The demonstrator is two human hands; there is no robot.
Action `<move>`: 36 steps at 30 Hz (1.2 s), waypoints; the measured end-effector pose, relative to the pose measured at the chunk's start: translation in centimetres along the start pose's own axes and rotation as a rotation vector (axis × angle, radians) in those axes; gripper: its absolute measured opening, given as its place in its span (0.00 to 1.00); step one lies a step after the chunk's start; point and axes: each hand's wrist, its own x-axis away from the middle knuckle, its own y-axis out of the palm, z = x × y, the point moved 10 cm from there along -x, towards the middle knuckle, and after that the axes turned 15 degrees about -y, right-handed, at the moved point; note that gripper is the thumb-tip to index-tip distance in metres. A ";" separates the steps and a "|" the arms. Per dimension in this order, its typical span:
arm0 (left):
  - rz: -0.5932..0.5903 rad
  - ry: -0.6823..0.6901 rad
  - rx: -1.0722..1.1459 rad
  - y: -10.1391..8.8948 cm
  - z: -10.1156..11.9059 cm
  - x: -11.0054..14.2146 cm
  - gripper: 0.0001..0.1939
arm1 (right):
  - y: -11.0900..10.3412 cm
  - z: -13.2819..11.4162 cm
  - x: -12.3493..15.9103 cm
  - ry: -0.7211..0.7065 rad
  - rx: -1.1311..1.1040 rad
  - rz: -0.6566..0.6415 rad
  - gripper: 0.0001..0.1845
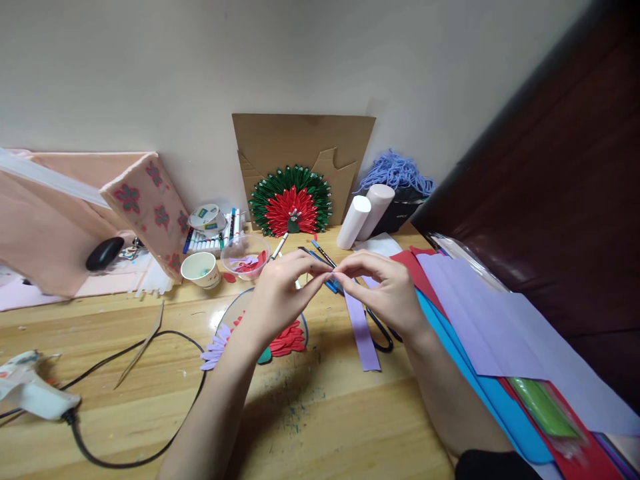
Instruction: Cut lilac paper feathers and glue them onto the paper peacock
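Observation:
My left hand (285, 287) and my right hand (383, 287) meet fingertip to fingertip above the table, each in a pinch. Between them a tiny purple piece (333, 271) just shows; the fingers hide most of it. Under my right hand lies a purple strip (363, 330), with black-handled scissors (384, 339) partly covered beside it. Below my left hand rests a round board (233, 310) bearing red petals (289, 339), purple petals (216, 348) and a green piece (265, 356); my forearm covers part of it.
A glue gun (37, 387) with a looping black cord lies left. Behind are a paper cup (201, 270), a clear bowl (230, 257), markers (233, 227) and a cardboard panel (305, 140) with a red-green flower. Coloured sheets (480, 320) are stacked right.

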 end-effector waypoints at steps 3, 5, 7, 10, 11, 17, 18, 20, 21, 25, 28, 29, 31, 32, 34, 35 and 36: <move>-0.022 -0.031 0.029 0.3 -0.2 0.0 0.05 | 0.1 -0.4 -0.1 -0.042 0.023 -0.011 0.03; -0.030 -0.058 0.056 0.5 -0.4 0.0 0.05 | 0.0 -0.8 -0.2 -0.073 0.060 -0.008 0.03; -0.031 -0.087 0.075 0.5 -0.5 -0.1 0.06 | -0.1 -1.1 -0.3 -0.089 0.094 -0.011 0.03; -0.018 -0.124 0.079 0.4 -0.8 -0.1 0.05 | 0.1 -1.2 -0.4 -0.086 0.108 -0.037 0.03; -0.010 -0.130 0.077 0.4 -0.9 -0.1 0.05 | 0.2 -1.1 -0.5 -0.080 0.103 -0.049 0.03; 0.018 -0.156 0.089 0.4 -1.9 -0.2 0.10 | 1.0 0.7 -0.1 0.026 0.032 -0.049 0.02; 0.020 -0.165 0.094 0.5 -2.1 -0.3 0.10 | 1.3 1.1 0.1 0.039 0.013 -0.050 0.02; 0.013 -0.191 0.094 0.5 -2.6 -0.6 0.11 | 1.6 1.6 0.2 0.033 0.006 -0.051 0.03; 0.009 -0.206 0.096 0.5 -2.8 -0.7 0.12 | 1.9 1.8 0.2 0.025 0.013 -0.060 0.03; -0.024 -0.267 0.141 0.7 -3.3 -0.8 0.11 | 2.3 1.8 0.3 -0.001 0.039 -0.077 0.03; -0.049 -0.354 0.221 0.9 -4.2 -0.8 0.09 | 2.1 1.2 0.1 -0.049 0.077 -0.071 0.04; -0.059 -0.388 0.249 1.0 -4.6 -0.8 0.09 | 2.1 0.9 0.0 -0.073 0.094 -0.075 0.04; -0.084 -0.444 0.298 1.3 -5.2 -0.8 0.09 | 2.2 0.4 -0.1 -0.122 0.122 -0.091 0.06; -0.095 -0.465 0.322 1.5 -5.4 -0.8 0.10 | 2.2 0.2 -0.1 -0.144 0.130 -0.099 0.06; -0.111 -0.501 0.381 1.7 -5.9 -0.9 0.12 | 2.4 0.0 -0.1 -0.183 0.144 -0.110 0.07; -0.114 -0.518 0.418 1.8 -6.1 -0.9 0.12 | 2.4 -0.2 -0.1 -0.204 0.152 -0.115 0.07; -0.113 -0.537 0.456 1.9 -6.3 -0.9 0.13 | 2.5 -0.3 0.0 -0.227 0.163 -0.119 0.07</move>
